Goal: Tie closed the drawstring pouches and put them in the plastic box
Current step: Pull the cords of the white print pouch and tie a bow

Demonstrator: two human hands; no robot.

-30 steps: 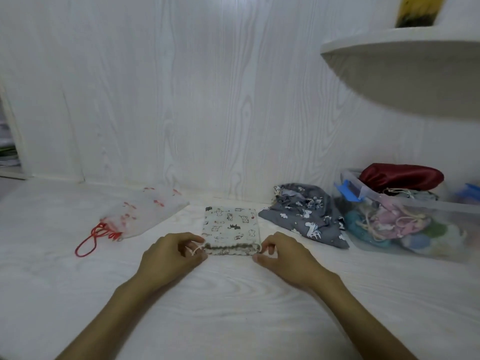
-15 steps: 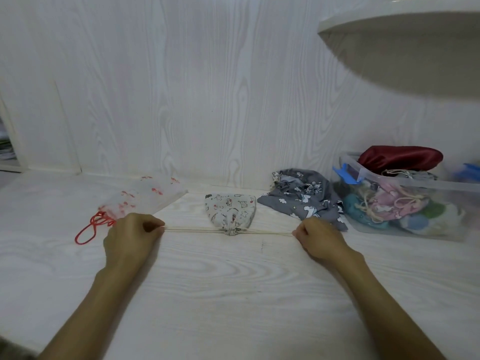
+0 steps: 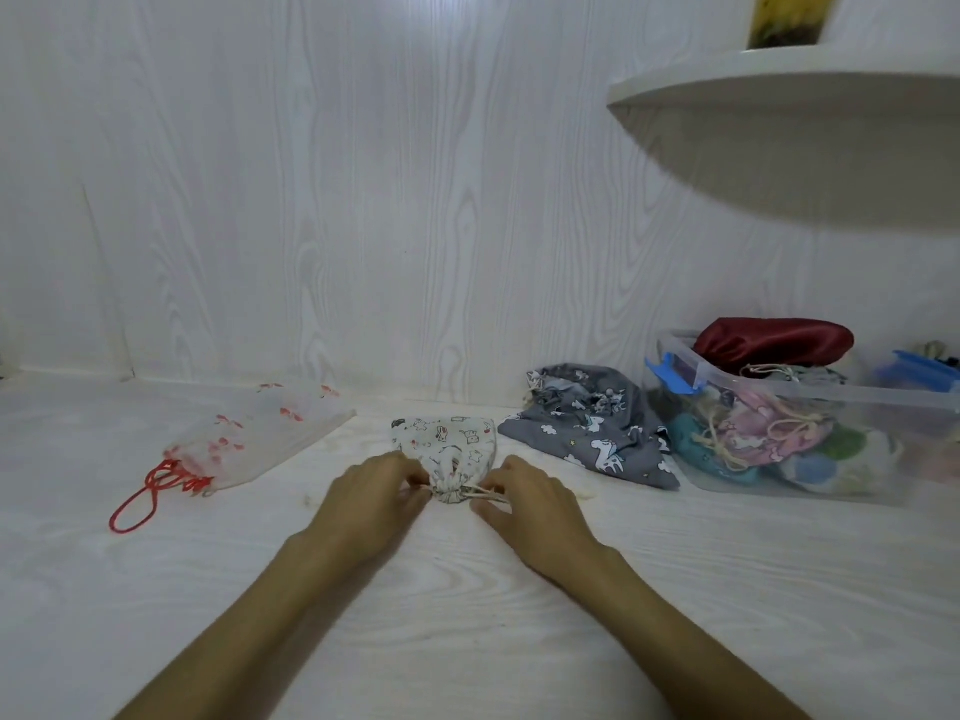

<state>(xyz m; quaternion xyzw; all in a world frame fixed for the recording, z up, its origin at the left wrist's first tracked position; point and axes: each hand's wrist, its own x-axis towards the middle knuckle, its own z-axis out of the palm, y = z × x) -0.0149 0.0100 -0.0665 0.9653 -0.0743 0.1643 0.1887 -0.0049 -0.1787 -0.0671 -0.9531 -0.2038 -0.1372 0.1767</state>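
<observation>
Head view: left hand [image 3: 371, 493] and right hand [image 3: 524, 498] each pinch a cord end at the cinched neck of the animal-print pouch [image 3: 448, 449], lying on the worktop between them. Soft, light, best held by the neck. Three pouches outside the plastic box [image 3: 810, 402], far right of both grips.

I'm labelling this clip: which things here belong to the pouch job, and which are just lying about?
Job:
cartoon-print pouch, cinched, cords held by left hand and right hand
sheer red-cord pouch
grey unicorn pouch
plastic box

Lying about:
wall shelf
yellow object on it
</observation>
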